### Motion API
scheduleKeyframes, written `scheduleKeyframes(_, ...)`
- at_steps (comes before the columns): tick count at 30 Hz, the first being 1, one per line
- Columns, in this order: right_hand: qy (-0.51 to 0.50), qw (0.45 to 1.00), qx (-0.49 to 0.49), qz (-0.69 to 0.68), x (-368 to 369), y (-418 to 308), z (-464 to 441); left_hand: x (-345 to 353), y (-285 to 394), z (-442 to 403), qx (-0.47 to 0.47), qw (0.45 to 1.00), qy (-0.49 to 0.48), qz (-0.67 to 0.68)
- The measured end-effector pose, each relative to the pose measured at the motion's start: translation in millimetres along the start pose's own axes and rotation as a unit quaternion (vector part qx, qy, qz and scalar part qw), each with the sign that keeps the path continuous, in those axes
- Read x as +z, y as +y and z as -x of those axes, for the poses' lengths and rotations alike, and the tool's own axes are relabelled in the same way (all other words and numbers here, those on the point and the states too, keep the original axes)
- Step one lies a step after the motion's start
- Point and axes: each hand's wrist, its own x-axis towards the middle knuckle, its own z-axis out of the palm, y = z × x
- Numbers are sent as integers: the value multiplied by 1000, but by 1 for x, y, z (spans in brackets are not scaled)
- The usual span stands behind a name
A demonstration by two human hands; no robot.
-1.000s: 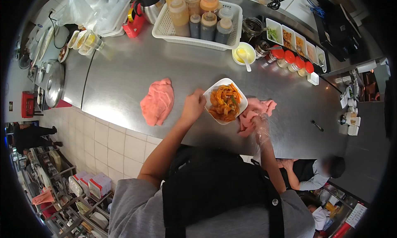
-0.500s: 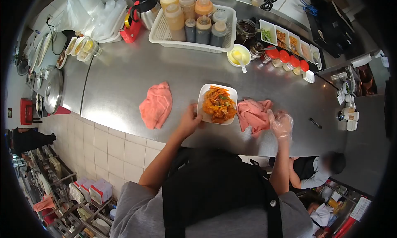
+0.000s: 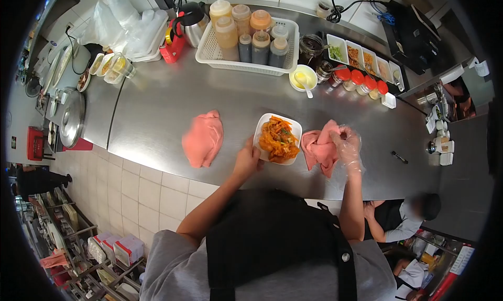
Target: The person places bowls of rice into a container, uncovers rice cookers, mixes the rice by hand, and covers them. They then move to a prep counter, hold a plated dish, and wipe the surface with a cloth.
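Observation:
A square white dish heaped with orange-sauced food sits on the steel counter before me. My left hand grips the dish's left edge, its fingertips partly hidden at the rim. On the dish's other side, my right hand, in a clear plastic glove, pinches the upper part of a pink cloth. That cloth is bunched up beside the dish, its lower end hanging toward the counter. Farther left a second pink cloth lies crumpled, touched by neither hand.
Behind the dish stand a white basket of sauce bottles, a yellow bowl with a white spoon, red-lidded jars and a row of topping trays. A small dark object lies at right. A co-worker is at lower right.
My right hand has taken up the pink cloth's edge in a pinch and lifted it a little. My left hand stays at the dish. The camera view has shifted slightly.

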Motion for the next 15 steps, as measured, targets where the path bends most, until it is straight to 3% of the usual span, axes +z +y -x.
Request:
scheduleKeyframes(1,1,1000,-1,0,5,-2,0,-1,3,3,1,1000,0,0)
scheduleKeyframes(3,25,990,-135,-12,22,-9,3,-2,7,8,7,1000,-7,-11)
scheduleKeyframes(4,-45,993,-107,11,27,-13,3,-2,8,10,10,1000,-7,-12)
scheduleKeyframes(9,-46,992,-117,-33,65,-32,24,-2,8,14,-1,1000,-10,24)
scheduleKeyframes(11,-60,976,-188,93,69,-41,24,-5,10,14,2,999,-17,28)
scheduleKeyframes(15,-67,985,-139,75,91,-28,14,-7,14,14,5,998,-47,51)
